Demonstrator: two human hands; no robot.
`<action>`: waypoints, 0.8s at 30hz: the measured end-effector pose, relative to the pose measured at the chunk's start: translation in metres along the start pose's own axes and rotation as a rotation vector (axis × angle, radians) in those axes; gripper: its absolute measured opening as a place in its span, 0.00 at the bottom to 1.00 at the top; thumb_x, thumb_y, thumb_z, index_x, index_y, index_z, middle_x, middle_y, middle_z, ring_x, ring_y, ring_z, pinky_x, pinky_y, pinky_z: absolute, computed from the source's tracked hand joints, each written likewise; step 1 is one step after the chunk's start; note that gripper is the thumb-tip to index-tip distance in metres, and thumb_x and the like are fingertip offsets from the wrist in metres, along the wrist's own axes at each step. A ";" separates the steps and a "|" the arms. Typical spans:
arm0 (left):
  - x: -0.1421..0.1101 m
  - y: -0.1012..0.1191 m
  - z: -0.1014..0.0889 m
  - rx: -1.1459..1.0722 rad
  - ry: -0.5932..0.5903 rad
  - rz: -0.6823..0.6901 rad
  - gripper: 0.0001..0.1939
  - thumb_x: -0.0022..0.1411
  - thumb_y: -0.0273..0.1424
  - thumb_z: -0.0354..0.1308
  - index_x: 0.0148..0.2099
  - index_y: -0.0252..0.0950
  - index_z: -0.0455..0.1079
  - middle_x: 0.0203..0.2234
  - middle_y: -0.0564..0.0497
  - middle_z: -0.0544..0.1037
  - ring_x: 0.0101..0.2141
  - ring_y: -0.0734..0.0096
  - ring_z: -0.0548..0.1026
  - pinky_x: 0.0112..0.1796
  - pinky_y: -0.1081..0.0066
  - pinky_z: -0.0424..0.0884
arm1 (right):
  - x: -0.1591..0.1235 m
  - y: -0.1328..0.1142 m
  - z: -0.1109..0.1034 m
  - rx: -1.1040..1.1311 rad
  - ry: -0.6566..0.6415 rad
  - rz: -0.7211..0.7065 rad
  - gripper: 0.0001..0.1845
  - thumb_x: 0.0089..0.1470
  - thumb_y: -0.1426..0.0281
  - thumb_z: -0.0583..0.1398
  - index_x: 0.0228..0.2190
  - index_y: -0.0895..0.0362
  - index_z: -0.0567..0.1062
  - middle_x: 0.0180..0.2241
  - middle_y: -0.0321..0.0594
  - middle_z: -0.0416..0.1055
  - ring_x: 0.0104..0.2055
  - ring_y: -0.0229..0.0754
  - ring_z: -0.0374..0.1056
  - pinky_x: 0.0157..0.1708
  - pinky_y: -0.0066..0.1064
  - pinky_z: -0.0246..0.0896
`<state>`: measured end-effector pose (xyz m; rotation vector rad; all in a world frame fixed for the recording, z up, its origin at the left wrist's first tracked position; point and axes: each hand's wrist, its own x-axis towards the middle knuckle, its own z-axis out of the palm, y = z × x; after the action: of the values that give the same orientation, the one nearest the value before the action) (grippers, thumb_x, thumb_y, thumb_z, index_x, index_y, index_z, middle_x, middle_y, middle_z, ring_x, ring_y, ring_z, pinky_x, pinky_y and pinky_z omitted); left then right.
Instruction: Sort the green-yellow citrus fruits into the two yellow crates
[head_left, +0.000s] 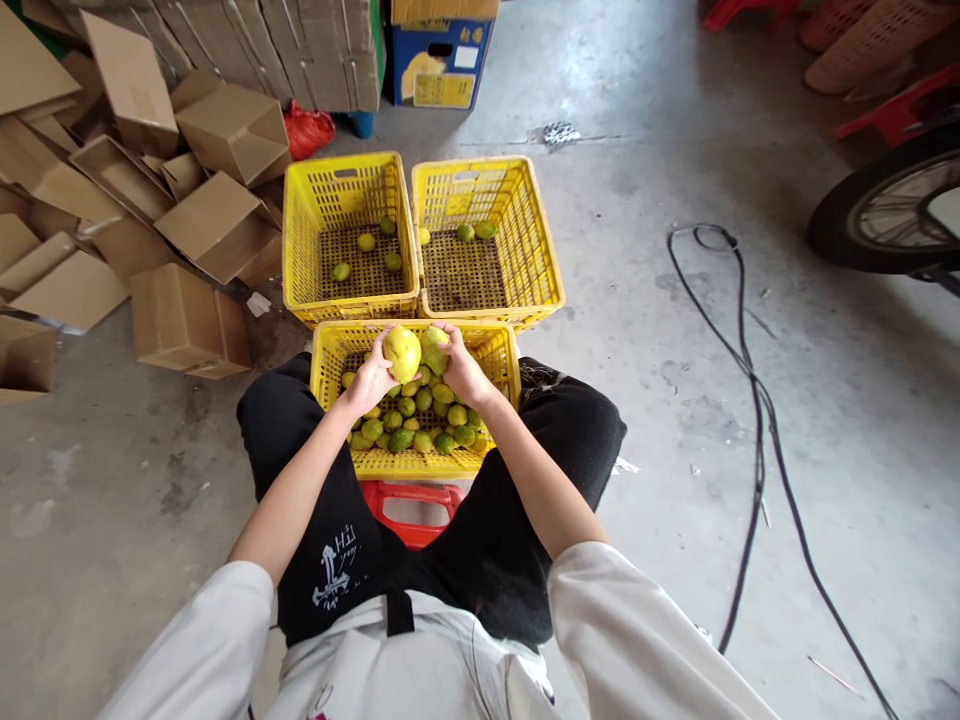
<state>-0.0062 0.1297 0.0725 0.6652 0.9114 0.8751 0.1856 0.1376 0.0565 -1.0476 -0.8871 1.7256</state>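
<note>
My left hand [371, 381] is closed round a yellow lemon [402, 355]. Beside it my right hand [465, 372] grips a greener lemon [434, 350]; the two fruits are side by side, close together. Both are held up over the near yellow crate [416, 468], which stands between my knees. Inside that crate lies a pile of green and yellow lemons [424, 400], partly hidden by my hands and the held fruit.
Behind stand two more yellow crates, the left one [294, 240] and the right one [551, 250], with a few lemons in each. Cardboard boxes [217, 230] are heaped at the left. A black cable [750, 370] lies on the floor at right, near a wheel [885, 200].
</note>
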 end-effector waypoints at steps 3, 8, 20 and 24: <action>0.003 0.002 0.000 0.027 0.043 0.000 0.45 0.51 0.30 0.56 0.71 0.53 0.54 0.69 0.46 0.63 0.66 0.47 0.65 0.57 0.40 0.73 | 0.001 -0.005 0.000 0.092 -0.053 0.024 0.26 0.53 0.51 0.60 0.52 0.45 0.70 0.53 0.39 0.75 0.59 0.53 0.68 0.57 0.46 0.72; 0.003 0.003 0.001 0.118 0.076 0.078 0.44 0.53 0.31 0.56 0.72 0.51 0.53 0.67 0.45 0.65 0.64 0.48 0.68 0.54 0.42 0.76 | 0.000 -0.009 -0.001 0.193 -0.059 -0.006 0.28 0.48 0.61 0.63 0.53 0.48 0.74 0.56 0.40 0.77 0.61 0.54 0.69 0.58 0.50 0.71; 0.003 0.000 -0.014 0.193 0.094 0.196 0.41 0.52 0.40 0.71 0.65 0.52 0.57 0.59 0.48 0.71 0.57 0.56 0.74 0.49 0.57 0.80 | -0.005 -0.008 0.000 0.120 -0.098 -0.014 0.33 0.46 0.58 0.73 0.54 0.45 0.75 0.54 0.37 0.78 0.59 0.52 0.72 0.56 0.47 0.74; 0.004 -0.003 -0.014 0.183 0.100 0.195 0.45 0.48 0.39 0.76 0.64 0.52 0.57 0.59 0.49 0.70 0.55 0.59 0.74 0.49 0.59 0.80 | -0.004 -0.005 -0.003 0.107 -0.099 0.002 0.36 0.43 0.55 0.76 0.53 0.45 0.75 0.49 0.38 0.78 0.55 0.51 0.74 0.53 0.46 0.75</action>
<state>-0.0160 0.1338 0.0617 0.8859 1.0374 1.0135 0.1911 0.1356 0.0604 -0.9000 -0.8453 1.8191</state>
